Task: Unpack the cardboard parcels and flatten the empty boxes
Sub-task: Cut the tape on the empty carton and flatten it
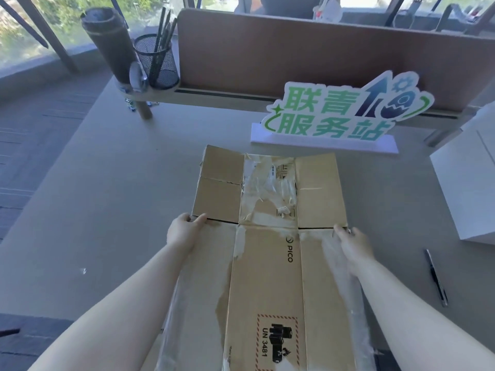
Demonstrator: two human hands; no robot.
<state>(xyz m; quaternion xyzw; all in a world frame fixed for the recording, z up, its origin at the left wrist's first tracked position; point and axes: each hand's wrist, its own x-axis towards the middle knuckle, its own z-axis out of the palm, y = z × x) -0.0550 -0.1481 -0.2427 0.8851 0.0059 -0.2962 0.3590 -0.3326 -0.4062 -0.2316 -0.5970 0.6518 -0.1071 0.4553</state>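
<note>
A brown cardboard box [267,277] lies flattened on the grey table [107,196], its far flaps spread out and torn clear tape stuck across it. It bears a PICO mark and a UN 3481 battery label. My left hand [186,230] grips the box's left edge at the flap fold. On the right edge, at the same fold line, my right hand [352,243] holds the cardboard. Both forearms reach in from the bottom of the view.
A white sign with green characters [340,113] stands just beyond the box. A white box [471,183] sits at the right, and a dark pen [436,277] lies near it. A mesh pen cup [156,62] and a brown divider panel [321,62] stand at the back.
</note>
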